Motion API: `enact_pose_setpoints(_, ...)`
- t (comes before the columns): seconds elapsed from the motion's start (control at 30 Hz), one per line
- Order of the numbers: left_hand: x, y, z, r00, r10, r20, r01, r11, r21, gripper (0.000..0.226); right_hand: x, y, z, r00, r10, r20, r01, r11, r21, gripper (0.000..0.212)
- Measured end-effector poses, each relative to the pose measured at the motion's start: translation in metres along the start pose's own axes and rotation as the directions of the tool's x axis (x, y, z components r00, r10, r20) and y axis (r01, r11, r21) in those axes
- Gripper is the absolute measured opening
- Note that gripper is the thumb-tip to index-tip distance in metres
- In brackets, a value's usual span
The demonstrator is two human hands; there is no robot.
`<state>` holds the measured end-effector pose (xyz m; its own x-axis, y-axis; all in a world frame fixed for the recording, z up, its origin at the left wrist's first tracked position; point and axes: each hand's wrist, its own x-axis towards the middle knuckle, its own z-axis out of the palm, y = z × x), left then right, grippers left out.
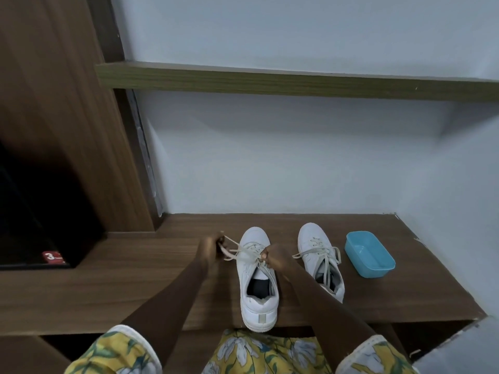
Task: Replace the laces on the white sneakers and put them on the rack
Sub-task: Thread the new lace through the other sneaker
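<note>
Left hand (209,248) and right hand (275,259), each pinching flat off-white lace (237,251) of smooth white sneaker (258,309) on grained wooden shelf (121,287)

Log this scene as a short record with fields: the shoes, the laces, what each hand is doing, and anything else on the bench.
surface: wooden bench against a pale wall
middle sneaker: white, heel toward the person
lace: stretched from its eyelets toward the left
left hand: grips the lace end
right hand: pinches the lace at the eyelets
second sneaker: white, further right, loose laces untied
other: blue tub at the right; wooden shelf above
</note>
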<state>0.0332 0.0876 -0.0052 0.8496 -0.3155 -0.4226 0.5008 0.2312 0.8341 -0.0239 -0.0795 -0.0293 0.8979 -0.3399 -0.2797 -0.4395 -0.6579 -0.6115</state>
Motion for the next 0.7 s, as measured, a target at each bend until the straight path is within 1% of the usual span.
enact_pose_setpoints(0.03, 0.003, 0.007, -0.009, 1.000, -0.002, -0.017, 0.001, 0.999, -0.048, 0.037, -0.002, 0.002, 0.000, 1.000, -0.011, -0.018, 0.010, 1.000, -0.030, 0.032)
enact_pose_setpoints(0.1, 0.013, 0.019, -0.026, 0.995, 0.030, -0.093, -0.033, 0.999, -0.032, 0.035, -0.005, 0.003, -0.002, 0.999, -0.016, -0.031, 0.015, 0.999, -0.030, 0.027)
enact_pose_setpoints(0.17, 0.016, 0.024, -0.038, 0.973, 0.138, -0.187, -0.112, 0.983, 0.142, 0.031, -0.002, 0.006, 0.000, 0.999, -0.047, -0.028, 0.047, 0.999, 0.020, 0.021)
enact_pose_setpoints(0.23, 0.017, 0.031, -0.045, 0.941, 0.252, -0.228, -0.166, 0.927, 0.337, 0.032, -0.004, 0.005, -0.001, 0.996, -0.090, -0.018, 0.090, 0.995, 0.033, 0.022)
enact_pose_setpoints(0.27, 0.018, 0.035, -0.049, 0.922, 0.325, -0.210, -0.193, 0.856, 0.479, 0.033, -0.005, 0.004, -0.002, 0.995, -0.100, -0.017, 0.101, 0.994, 0.032, 0.023)
enact_pose_setpoints(0.3, 0.018, 0.038, -0.051, 0.902, 0.398, -0.166, -0.208, 0.738, 0.642, 0.035, -0.006, 0.004, -0.003, 0.994, -0.112, -0.019, 0.112, 0.993, 0.029, 0.023)
enact_pose_setpoints(0.33, 0.017, 0.041, -0.053, 0.886, 0.449, -0.114, -0.189, 0.575, 0.796, 0.035, -0.006, 0.005, -0.004, 0.992, -0.123, -0.020, 0.123, 0.992, 0.028, 0.023)
enact_pose_setpoints(0.37, 0.015, 0.045, -0.055, 0.866, 0.494, -0.076, -0.153, 0.406, 0.901, 0.034, -0.006, 0.006, -0.005, 0.991, -0.131, -0.014, 0.131, 0.991, 0.021, 0.023)
enact_pose_setpoints(0.4, 0.011, 0.049, -0.057, 0.845, 0.533, -0.052, -0.116, 0.276, 0.954, 0.031, -0.006, 0.006, -0.005, 0.990, -0.137, -0.008, 0.137, 0.990, 0.008, 0.023)
enact_pose_setpoints(0.43, 0.007, 0.052, -0.058, 0.828, 0.560, -0.034, -0.085, 0.186, 0.979, 0.030, -0.006, 0.006, -0.006, 0.989, -0.147, -0.009, 0.147, 0.989, -0.007, 0.023)
enact_pose_setpoints(0.5, 0.005, 0.053, -0.059, 0.809, 0.587, 0.003, -0.051, 0.065, 0.997, 0.032, -0.007, 0.006, -0.005, 0.986, -0.164, -0.024, 0.163, 0.986, -0.020, 0.021)
enact_pose_setpoints(0.57, 0.006, 0.048, -0.057, 0.826, 0.562, 0.042, -0.031, -0.029, 0.999, 0.033, -0.007, 0.006, -0.004, 0.979, -0.204, -0.029, 0.202, 0.978, -0.046, 0.020)
enact_pose_setpoints(0.6, 0.008, 0.045, -0.054, 0.833, 0.551, 0.055, -0.038, -0.043, 0.998, 0.035, -0.008, 0.005, -0.005, 0.975, -0.220, -0.018, 0.218, 0.974, -0.068, 0.021)
enact_pose_setpoints(0.67, 0.010, 0.035, -0.044, 0.871, 0.484, 0.086, -0.070, -0.051, 0.996, 0.038, -0.010, 0.004, -0.007, 0.966, -0.257, -0.016, 0.254, 0.961, -0.105, 0.022)
enact_pose_setpoints(0.7, 0.010, 0.028, -0.037, 0.892, 0.429, 0.141, -0.122, -0.071, 0.990, 0.038, -0.010, 0.006, -0.007, 0.964, -0.264, -0.023, 0.261, 0.960, -0.103, 0.022)
